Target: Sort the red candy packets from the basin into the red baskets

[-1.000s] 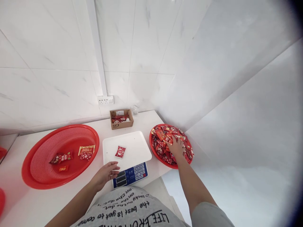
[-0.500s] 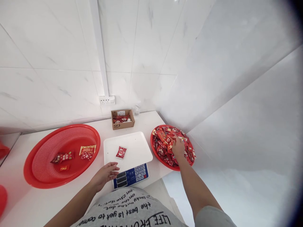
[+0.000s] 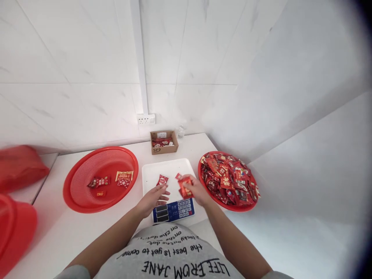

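Red wrapped snack packets [image 3: 185,187] are pinched in my right hand [image 3: 198,191], held over the right part of the white scale pan [image 3: 151,173]. How many packets are in the grip I cannot tell. One small red packet [image 3: 162,179] rests on the pan. Just below it is my left hand [image 3: 154,198], fingers apart and holding nothing; whether it touches the pan I cannot tell. The scale's blue keypad panel [image 3: 174,211] shows in front of the pan. To the right, a red basket [image 3: 205,192] is heaped with red packets.
A larger red basket [image 3: 76,182] on the left holds several packets. Behind the scale stands an open cardboard box [image 3: 164,149] of packets, beside a clear cup [image 3: 180,132]. More red containers [image 3: 17,228] line the far left. A wall socket [image 3: 146,119] sits above the table.
My right hand has come out of the heaped basket and moved left over the scale, now gripping packets. My left hand has moved nearer the packet on the pan. The view has shifted left.
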{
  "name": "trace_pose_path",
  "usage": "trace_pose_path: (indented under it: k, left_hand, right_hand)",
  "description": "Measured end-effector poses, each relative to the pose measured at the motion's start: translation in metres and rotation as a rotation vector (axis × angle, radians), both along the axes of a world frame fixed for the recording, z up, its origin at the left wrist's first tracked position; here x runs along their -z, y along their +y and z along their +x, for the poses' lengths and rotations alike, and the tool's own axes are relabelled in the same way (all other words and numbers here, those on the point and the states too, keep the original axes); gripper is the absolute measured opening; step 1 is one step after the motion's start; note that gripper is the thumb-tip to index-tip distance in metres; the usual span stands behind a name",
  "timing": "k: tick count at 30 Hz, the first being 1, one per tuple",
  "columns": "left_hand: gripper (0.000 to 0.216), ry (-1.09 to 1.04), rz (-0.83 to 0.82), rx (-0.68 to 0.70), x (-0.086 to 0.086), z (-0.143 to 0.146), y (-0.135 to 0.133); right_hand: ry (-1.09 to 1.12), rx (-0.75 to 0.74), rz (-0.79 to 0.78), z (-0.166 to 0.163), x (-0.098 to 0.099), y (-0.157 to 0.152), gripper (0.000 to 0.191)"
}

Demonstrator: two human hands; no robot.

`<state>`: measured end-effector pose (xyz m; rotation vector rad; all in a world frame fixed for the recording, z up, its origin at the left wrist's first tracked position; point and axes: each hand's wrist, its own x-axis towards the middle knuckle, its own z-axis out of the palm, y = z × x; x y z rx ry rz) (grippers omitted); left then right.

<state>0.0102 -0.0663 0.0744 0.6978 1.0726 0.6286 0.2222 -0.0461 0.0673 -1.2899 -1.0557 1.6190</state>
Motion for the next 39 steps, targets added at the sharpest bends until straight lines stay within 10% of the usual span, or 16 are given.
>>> trace_pose_path:
  k: [5,13,22,30,39]
  left_hand:
    - [0.042,0.034,0.017,-0.034,0.014,-0.004,-0.005]
    - [0.035,0.15,0.009,-0.266,0.022,-0.034,0.009]
    - [0.039,0.912,0.49,0.118,0.044,-0.037,0.031]
    - [0.047,1.218,0.719,0.292,0.047,-0.021,0.043]
    - [0.061,1.334,0.67,0.48,0.056,-0.008,0.044]
  right_hand:
    - [0.004,-0.317,-0.033,-0.048,0.011,-0.028,0.03]
    - [-0.077,0.022,-0.106,-0.032,0.024,-0.013,0.044]
    - [-0.516,0.167,0.067,-0.011,0.051,0.0,0.046]
    - [-0.42,0.294,0.242,-0.017,0.051,0.015,0.046]
    - [-1.083,-0.237,0.337,-0.031,0.058,-0.002,0.05]
